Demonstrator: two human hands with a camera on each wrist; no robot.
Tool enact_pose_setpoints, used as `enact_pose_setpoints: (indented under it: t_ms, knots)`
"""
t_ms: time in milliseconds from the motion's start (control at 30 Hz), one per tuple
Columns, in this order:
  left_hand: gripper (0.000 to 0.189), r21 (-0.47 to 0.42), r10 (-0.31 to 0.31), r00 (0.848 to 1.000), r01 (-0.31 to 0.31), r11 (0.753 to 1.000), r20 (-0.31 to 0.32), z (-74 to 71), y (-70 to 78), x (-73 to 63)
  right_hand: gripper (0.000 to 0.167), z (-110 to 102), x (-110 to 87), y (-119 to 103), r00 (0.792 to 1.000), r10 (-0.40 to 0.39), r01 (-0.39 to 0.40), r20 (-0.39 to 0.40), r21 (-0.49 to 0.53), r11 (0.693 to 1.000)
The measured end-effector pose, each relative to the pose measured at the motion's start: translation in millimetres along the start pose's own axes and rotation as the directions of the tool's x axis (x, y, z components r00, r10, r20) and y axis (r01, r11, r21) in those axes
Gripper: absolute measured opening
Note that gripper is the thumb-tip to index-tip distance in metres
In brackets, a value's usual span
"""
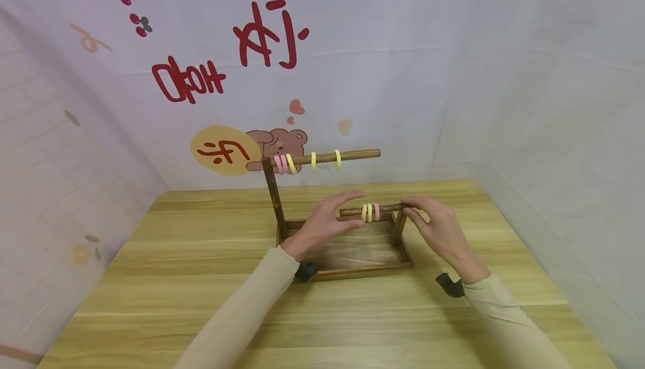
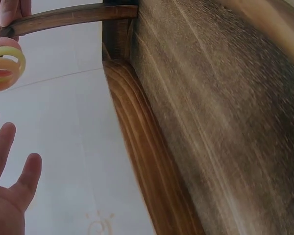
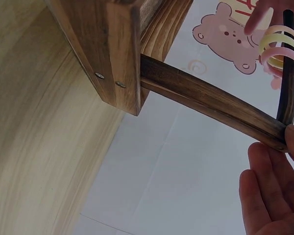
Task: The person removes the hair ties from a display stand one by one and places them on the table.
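Observation:
A wooden rack with a tray base (image 1: 370, 269) carries two horizontal bars at different heights. Near the free end of the lower bar (image 1: 347, 212), my left hand (image 1: 322, 222) is spread, thumb and fingers apart and nothing between them. Three soft rings, probably hair ties, hang on that bar: a pink ring (image 1: 377, 211), a yellow ring (image 1: 370, 213) and a peach-yellow one (image 1: 364, 213). My right hand (image 1: 440, 229) pinches the rack where the lower bar meets the short post (image 3: 210, 100), its thumb and fingertips on that corner.
On the taller upper bar (image 1: 359, 154) hang two pink rings (image 1: 280, 165) close to the post and three yellow rings (image 1: 313, 162) spaced further along. The rack stands on a wood-grain table (image 1: 201, 296). Behind is a white printed cloth (image 1: 393, 78). Dark wrist straps (image 1: 450, 285) show below both hands.

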State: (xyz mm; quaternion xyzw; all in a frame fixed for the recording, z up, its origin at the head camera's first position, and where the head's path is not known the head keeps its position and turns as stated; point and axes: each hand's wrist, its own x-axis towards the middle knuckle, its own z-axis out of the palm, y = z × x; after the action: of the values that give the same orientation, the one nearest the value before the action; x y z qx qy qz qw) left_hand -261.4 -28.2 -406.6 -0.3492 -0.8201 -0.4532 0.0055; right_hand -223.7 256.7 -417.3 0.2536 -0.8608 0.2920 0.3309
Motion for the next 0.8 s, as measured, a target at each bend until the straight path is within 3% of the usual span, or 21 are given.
enact_pose_setpoints:
  t_ms: [800]
  knots:
    - [0.043,-0.105,-0.022,0.999,0.017,0.994,-0.042,13.2,-4.7,5.3,0.03,-0.5,-1.2,0.0,1.0,0.018,-0.018,0.021,0.008,1.0]
